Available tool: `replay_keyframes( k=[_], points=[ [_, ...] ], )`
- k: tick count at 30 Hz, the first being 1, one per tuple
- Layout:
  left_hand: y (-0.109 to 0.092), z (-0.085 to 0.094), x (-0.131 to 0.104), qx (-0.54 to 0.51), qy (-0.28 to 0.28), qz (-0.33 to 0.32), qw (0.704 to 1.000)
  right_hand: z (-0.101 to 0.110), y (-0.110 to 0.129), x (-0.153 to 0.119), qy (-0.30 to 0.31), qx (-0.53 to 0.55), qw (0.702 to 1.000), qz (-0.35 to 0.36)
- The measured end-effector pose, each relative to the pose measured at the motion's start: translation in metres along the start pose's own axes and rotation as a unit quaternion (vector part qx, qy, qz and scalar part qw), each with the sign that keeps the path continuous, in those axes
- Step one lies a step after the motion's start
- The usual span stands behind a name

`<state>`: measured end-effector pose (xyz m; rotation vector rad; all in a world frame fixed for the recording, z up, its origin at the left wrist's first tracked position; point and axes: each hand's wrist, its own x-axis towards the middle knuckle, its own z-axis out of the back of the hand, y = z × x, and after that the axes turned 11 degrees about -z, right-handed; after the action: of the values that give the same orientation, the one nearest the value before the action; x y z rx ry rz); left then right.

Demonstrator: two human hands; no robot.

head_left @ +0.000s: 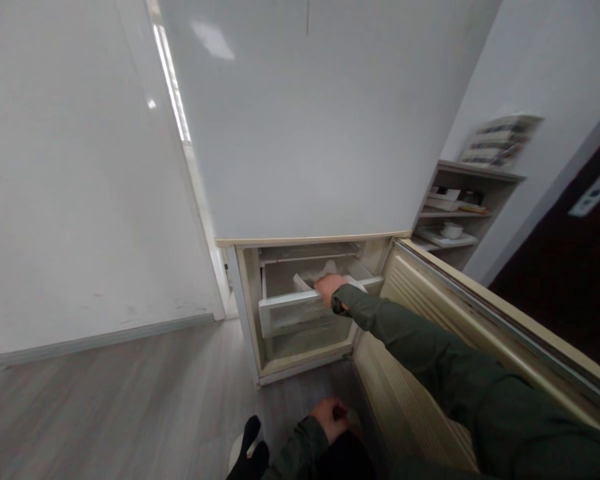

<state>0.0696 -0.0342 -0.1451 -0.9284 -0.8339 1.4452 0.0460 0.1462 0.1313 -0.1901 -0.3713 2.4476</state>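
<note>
white drawer (300,313) under right hand (329,288); left hand (329,417) low.

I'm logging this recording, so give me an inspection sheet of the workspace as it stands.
Surface: grey wood-look floor.
Job's things: fridge with its lower door swung open; pale drawer pulled partly out, something white inside.
Clutter: shelf unit with dishes and a blurred stack on top.
Hands: right hand rests on the drawer's front edge; left hand low near the floor, closed, its contents unclear.
Cables: nothing seen.
Surroundings: white wall, dark door.
</note>
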Motion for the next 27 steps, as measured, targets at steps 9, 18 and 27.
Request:
replay_keyframes(
  k=[9,18,27],
  points=[
    [-0.019,0.005,-0.001,0.002,0.008,0.008,1.0,0.0,0.001,-0.011,-0.023,0.0,1.0,0.0],
    [-0.03,0.016,0.018,0.046,0.052,-0.025,0.997,-0.017,-0.011,0.0,-0.028,-0.003,0.998,0.049],
    [-0.033,0.013,0.045,0.066,0.097,-0.03,0.993,-0.011,0.0,-0.001,-0.017,-0.01,0.993,0.12]
  ],
)
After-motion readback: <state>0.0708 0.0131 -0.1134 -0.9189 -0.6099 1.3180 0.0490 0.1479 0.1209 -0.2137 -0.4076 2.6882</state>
